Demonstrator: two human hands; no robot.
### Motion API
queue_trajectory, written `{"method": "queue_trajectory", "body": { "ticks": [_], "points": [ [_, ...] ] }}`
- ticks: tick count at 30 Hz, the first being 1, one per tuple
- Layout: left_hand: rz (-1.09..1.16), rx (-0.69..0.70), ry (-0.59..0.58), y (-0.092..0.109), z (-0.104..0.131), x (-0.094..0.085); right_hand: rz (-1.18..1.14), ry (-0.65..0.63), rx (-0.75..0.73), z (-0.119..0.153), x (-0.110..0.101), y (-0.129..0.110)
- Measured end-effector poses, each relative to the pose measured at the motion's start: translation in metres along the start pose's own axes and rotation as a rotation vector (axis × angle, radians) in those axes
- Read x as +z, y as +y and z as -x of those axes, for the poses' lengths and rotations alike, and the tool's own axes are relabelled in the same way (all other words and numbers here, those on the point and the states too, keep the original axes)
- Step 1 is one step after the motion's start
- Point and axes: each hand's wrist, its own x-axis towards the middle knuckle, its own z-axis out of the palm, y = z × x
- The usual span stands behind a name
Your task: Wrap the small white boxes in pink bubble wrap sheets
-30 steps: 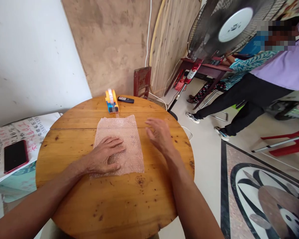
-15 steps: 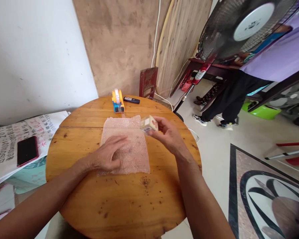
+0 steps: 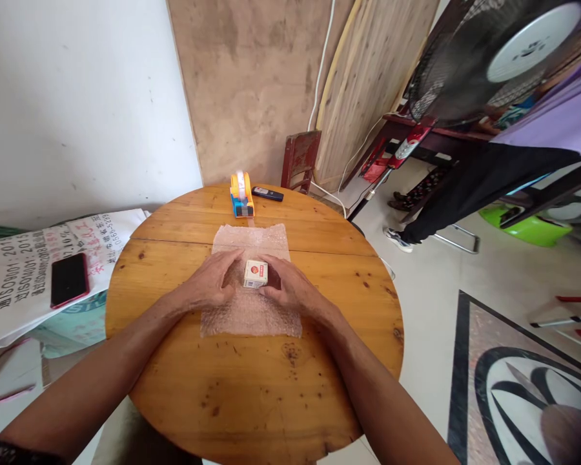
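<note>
One small box (image 3: 255, 273), squarish cardboard w/ a red mark on top, sits mid-sheet on the bubble wrap (image 3: 252, 313) (pink, dimpled, one rectangle) near the centre of the round wood table (image 3: 232, 387). My right hand (image 3: 285, 289) cups the box's right side, fingers curled on it; half a sec ago it held the box up in the air. My left hand (image 3: 212, 281) lies half open on the wrap, fingertips at the box's left. At the far edge: one orange tape dispenser (image 3: 241, 194), one dark remote (image 3: 267, 194).

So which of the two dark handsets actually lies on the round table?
The small black one beside the tape dispenser; the red-edged phone lies on printed sacks off the table.
</note>
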Motion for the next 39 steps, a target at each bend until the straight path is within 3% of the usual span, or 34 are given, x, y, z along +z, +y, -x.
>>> {"method": "queue_trajectory", "body": {
  "ticks": [20,26,27,30,33,39],
  "points": [
    [-0.055,0.016,-0.104,0.002,0.000,-0.008,0.009,-0.008,0.033,0.000,0.006,0.001],
    [0.074,-0.033,0.006,0.009,-0.001,-0.015,-0.091,0.144,-0.073,0.015,-0.022,-0.012],
    [0.113,-0.060,0.046,0.011,-0.001,-0.018,-0.096,0.113,-0.076,0.020,-0.029,-0.017],
    [0.213,-0.138,0.154,0.018,-0.001,-0.024,-0.053,-0.159,-0.123,0.034,-0.044,-0.036],
    [0.248,-0.155,0.169,0.023,-0.001,-0.026,0.162,-0.344,-0.137,0.040,-0.040,-0.054],
    [0.245,-0.115,0.110,0.030,-0.002,-0.028,0.398,-0.350,-0.190,0.032,-0.017,-0.063]
  ]
}}
